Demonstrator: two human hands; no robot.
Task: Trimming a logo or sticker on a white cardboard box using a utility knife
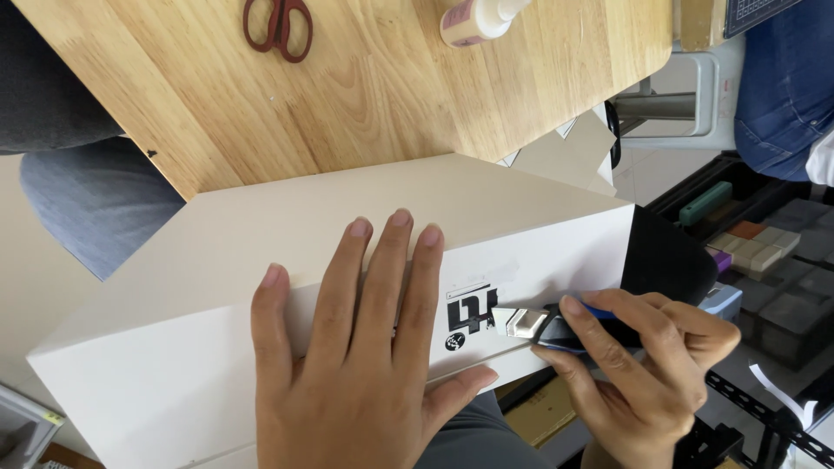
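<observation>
Left hand [365,347] flat on white box [217,287]; right hand [643,365] grips utility knife [543,326]

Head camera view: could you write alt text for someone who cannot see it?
A left hand presses flat on a large white cardboard box while the right hand holds a blue utility knife against its side. Behind, red-handled scissors and a white glue bottle lie on a wooden table.

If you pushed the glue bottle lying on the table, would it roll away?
Probably yes: the glue bottle looks round and lies on its side on the smooth wooden table. It likely rolls in a curve, since its nozzle end is narrower. It seems light plastic, so it is unlikely to break.
</observation>
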